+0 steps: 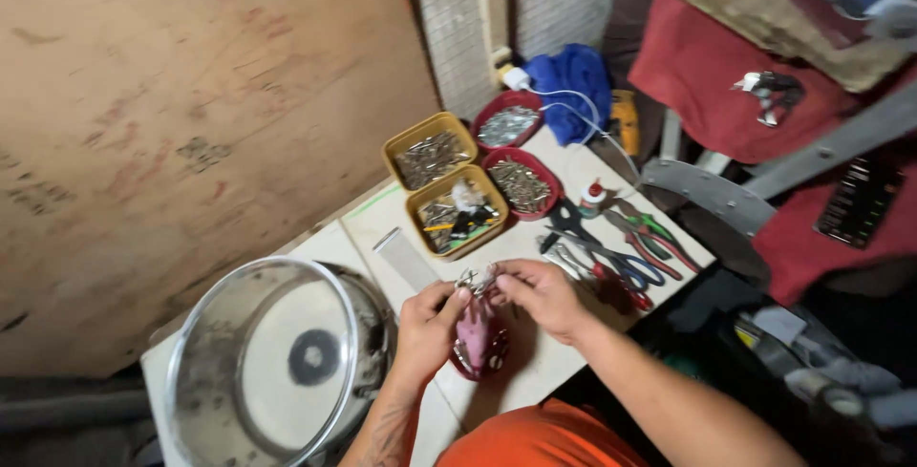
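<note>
Both hands' grips pinch a metal clip [475,281] near screw-filled trays [432,155]

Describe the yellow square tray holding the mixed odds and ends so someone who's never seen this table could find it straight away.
Start at the big round steel pot at the near left corner of the white table, then look up and right to the cluster of four small trays. The nearest one, the yellow square plastic tray, is it. Unlike the other yellow tray and two red round bowls, which hold only grey metal bits, it holds mixed coloured pieces.
</note>
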